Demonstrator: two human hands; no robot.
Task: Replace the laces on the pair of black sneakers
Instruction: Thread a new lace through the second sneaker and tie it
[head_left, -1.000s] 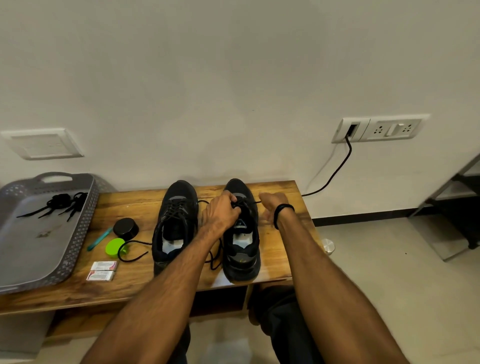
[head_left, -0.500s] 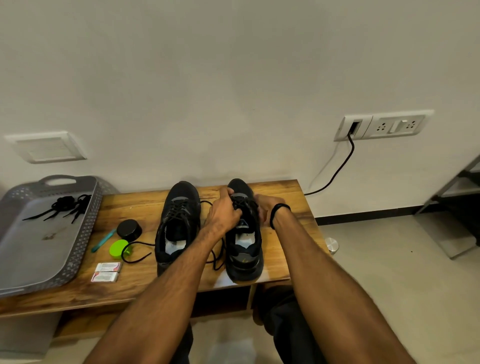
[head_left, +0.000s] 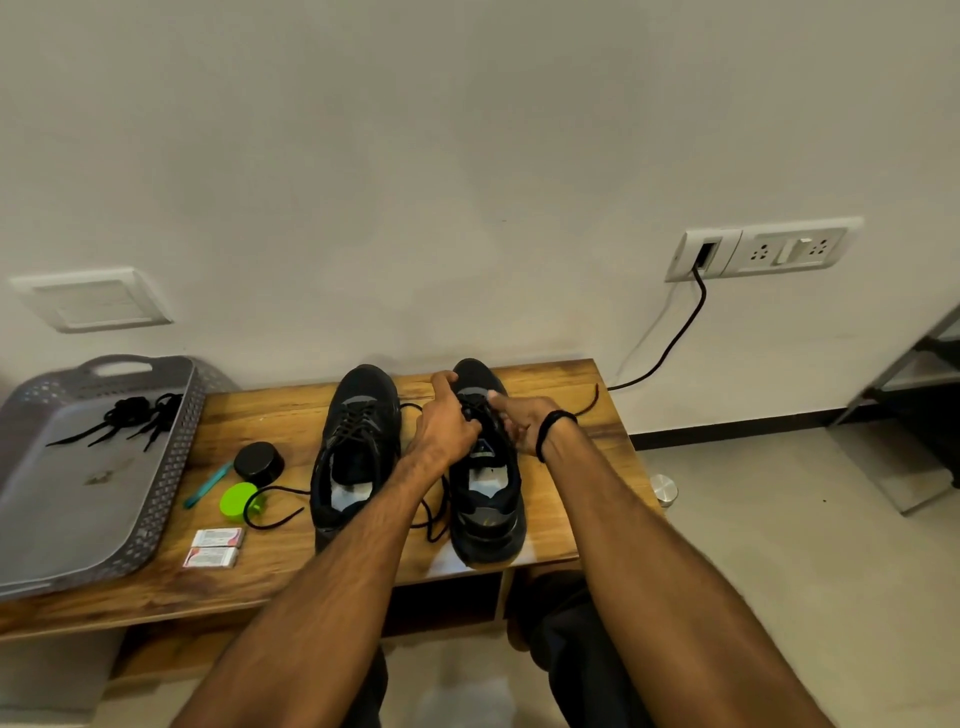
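Two black sneakers stand side by side on the wooden table, toes toward the wall. The left sneaker is laced. Over the front eyelets of the right sneaker my left hand and my right hand both pinch a black lace; one end of it trails right across the table, the other loops between the shoes. A second lace end curls left of the left sneaker. A bundle of black laces lies in the grey tray.
Left of the shoes are a black round tin, a green lid, a teal pen and two small white packets. A black cable runs from the wall socket to behind the table. A metal doorstop sits on the floor.
My right hand has moved left from the table beside the shoe onto the right sneaker's eyelets. The lace end now lies further out to the right. My head has tilted slightly.
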